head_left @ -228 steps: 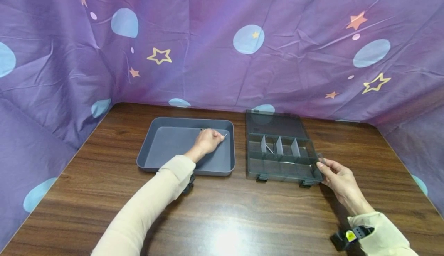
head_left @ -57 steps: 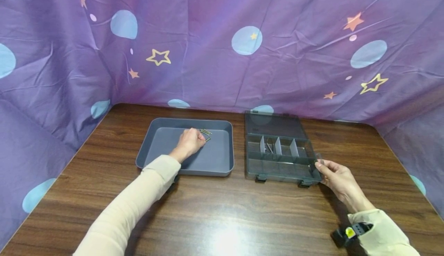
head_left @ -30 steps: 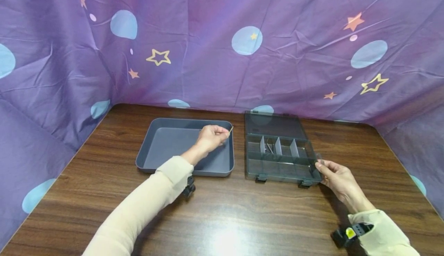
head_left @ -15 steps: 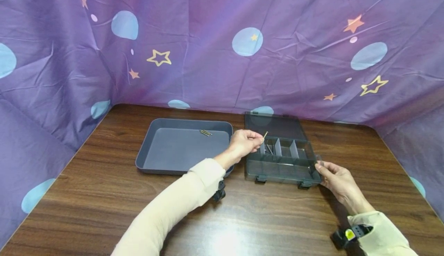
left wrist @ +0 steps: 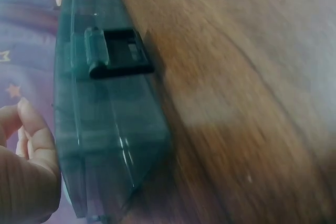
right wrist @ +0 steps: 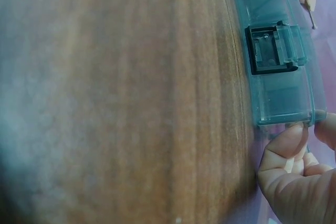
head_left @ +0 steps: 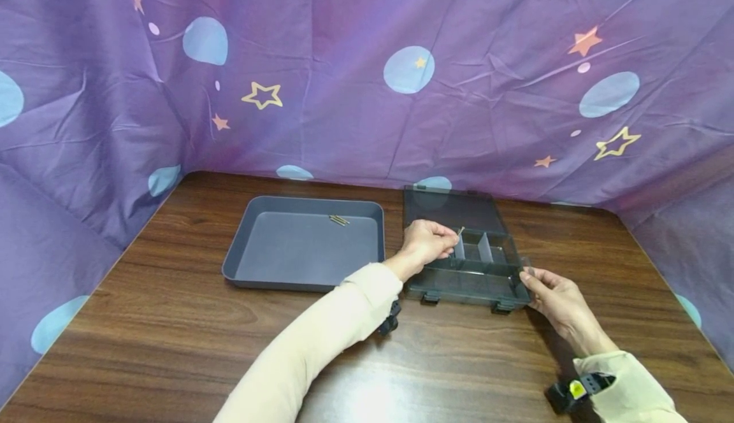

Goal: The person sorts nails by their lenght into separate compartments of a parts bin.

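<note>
Over the left compartments of a dark see-through organizer box, my left hand pinches a thin brass-coloured screw between thumb and fingertips. The screw's head points up in the head view; the right wrist view shows one end of the screw sticking out from the fingers. My right hand grips the box's right end, its thumb against the wall. Several similar screws lie at the back of the grey tray. My left hand hides the leftmost compartments.
The box's lid lies folded back behind it, near the purple curtain. Pale dividers stand in the box's back row, and two latches hang at its front. Tray and box sit side by side on the wooden table.
My left hand has picked a brass-coloured screw from the tray and carried it right, over the box. Another thin metal piece was added to the left compartment earlier. My right hand stays in place.
</note>
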Demonstrator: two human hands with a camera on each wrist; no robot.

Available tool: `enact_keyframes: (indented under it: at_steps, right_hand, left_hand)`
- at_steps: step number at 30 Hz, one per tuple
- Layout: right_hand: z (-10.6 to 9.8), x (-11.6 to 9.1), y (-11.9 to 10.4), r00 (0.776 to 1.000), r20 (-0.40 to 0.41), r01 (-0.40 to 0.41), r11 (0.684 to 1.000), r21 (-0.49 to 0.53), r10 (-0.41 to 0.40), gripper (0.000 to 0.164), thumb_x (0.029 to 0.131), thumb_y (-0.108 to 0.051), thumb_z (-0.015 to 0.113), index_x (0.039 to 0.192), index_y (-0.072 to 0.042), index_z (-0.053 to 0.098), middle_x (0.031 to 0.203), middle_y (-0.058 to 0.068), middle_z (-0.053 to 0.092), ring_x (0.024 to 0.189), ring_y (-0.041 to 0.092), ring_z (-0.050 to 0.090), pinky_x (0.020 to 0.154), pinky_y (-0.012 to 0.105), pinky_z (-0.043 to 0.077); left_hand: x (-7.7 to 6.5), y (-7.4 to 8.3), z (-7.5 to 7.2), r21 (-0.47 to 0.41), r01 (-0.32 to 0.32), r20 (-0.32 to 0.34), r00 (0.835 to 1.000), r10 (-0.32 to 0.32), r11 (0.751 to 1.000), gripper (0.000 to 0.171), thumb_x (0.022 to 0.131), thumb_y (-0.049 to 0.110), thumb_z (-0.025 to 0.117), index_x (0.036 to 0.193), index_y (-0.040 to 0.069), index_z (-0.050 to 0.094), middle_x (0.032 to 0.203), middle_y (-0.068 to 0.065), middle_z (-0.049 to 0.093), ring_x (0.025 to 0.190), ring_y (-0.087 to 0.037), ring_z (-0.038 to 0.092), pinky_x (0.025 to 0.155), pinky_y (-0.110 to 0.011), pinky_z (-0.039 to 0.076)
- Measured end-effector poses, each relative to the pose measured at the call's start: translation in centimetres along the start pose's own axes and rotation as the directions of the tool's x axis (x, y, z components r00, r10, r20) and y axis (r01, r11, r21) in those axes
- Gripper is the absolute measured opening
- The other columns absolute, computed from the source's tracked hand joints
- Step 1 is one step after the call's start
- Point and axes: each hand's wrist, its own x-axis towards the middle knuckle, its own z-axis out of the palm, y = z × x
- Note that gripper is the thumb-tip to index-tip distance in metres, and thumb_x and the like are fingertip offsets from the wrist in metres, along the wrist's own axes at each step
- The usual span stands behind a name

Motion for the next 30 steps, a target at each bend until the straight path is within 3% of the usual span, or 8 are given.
enact_keyframes:
  at_steps: [15,24,30]
  right_hand:
    - [0.1,-0.1,-0.1,1.000,0.005,0.007,1.000,-0.029,-0.006,0.020,0.095,-0.013,0.055,0.081,-0.025,0.064,0.078,-0.018,0.061,0.064,-0.003,0.053,0.058,0.016,0.046]
    - [0.1,-0.1,-0.1,1.000,0.008,0.005,1.000,-0.015,-0.005,0.020,0.095,-0.012,0.055,0.081,-0.024,0.064,0.076,-0.017,0.060,0.064,-0.003,0.053,0.058,0.017,0.046]
    - [0.1,-0.1,-0.1,1.000,0.014,0.008,1.000,-0.006,-0.008,0.020,0.095,-0.012,0.055,0.082,-0.024,0.064,0.076,-0.016,0.061,0.064,-0.002,0.054,0.059,0.017,0.047]
  left_hand:
    - [0.0,0.3,1.9,0.093,0.043,-0.058,0.998,-0.038,0.995,0.004,0.079,0.000,0.072,0.081,-0.003,0.073,0.078,-0.018,0.071,0.043,-0.002,0.051,0.046,-0.013,0.048]
    - [-0.1,0.0,1.9,0.201,-0.012,-0.061,0.998,0.025,0.980,0.004,0.077,0.005,0.076,0.078,0.001,0.074,0.066,-0.008,0.071,0.049,-0.009,0.063,0.047,-0.017,0.050]
    - [-0.2,-0.2,1.8,0.173,-0.025,-0.045,0.998,0.033,0.985,0.004,0.077,0.004,0.075,0.080,0.001,0.074,0.069,-0.009,0.072,0.052,-0.011,0.065,0.048,-0.016,0.050]
